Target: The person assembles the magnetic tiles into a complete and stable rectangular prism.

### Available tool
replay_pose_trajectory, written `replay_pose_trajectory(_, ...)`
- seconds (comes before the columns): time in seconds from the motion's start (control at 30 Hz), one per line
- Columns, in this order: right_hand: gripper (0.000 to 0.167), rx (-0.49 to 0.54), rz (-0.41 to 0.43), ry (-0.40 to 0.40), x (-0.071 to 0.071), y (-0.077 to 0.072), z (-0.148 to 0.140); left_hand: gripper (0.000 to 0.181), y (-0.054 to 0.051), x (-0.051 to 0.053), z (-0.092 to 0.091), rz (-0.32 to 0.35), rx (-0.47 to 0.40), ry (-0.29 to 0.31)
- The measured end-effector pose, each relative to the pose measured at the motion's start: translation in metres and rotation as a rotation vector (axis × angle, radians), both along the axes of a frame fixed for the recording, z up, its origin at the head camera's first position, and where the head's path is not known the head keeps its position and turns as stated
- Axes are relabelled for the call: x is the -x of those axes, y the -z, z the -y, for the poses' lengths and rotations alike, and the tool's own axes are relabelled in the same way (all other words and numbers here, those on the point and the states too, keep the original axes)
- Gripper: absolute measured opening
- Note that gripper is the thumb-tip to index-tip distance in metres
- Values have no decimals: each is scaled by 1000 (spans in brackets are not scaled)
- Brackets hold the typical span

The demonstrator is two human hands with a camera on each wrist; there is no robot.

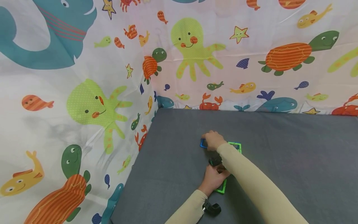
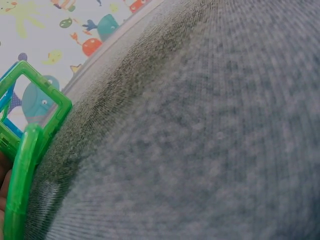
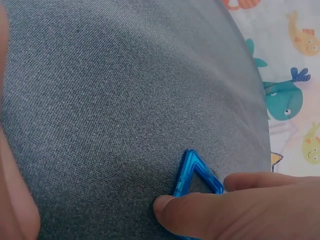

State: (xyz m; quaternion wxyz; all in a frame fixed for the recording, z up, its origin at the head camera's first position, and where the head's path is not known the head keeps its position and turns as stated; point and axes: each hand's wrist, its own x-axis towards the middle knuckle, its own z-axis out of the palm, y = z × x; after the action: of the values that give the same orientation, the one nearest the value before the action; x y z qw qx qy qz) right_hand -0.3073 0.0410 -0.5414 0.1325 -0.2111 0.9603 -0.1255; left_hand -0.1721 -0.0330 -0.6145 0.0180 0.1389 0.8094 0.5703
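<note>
At the middle of the grey table, my right hand (image 1: 214, 141) pinches a blue magnetic tile (image 3: 184, 179) between thumb and finger. It is an open frame with a pointed corner up; the hand hides its lower part. Nearer to me, my left hand (image 1: 213, 179) holds a green magnetic tile (image 1: 222, 187), whose edge rises beside the fingers (image 2: 4, 192) in the left wrist view. A further green square frame (image 2: 46, 89) stands just past it, with blue edges behind. Right of my right hand, part of a green tile (image 1: 237, 144) shows from behind the sleeve.
A grey cloth (image 1: 173, 149) covers the table. Curtains with printed sea animals hang along the left side (image 1: 58, 124) and the back (image 1: 212, 59). My right forearm (image 1: 257, 183) crosses above the table and hides part of the tiles. A black strap device (image 1: 211, 208) sits at my left wrist.
</note>
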Motion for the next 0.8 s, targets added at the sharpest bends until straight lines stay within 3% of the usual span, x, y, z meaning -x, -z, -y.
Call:
replay_pose_trajectory(0.43, 47, 7, -18, -65, 2, 3, 0, 16, -4, -1, -1, 18, -17, -17)
replay_pose_trajectory(0.6, 47, 17, 3, -65, 1, -1, 0, 17, -4, -1, -2, 18, -25, -12)
replay_pose_trajectory(0.8, 47, 20, 18, -127, 3, -10, 1, 19, -2, 0, -1, 38, -30, -15)
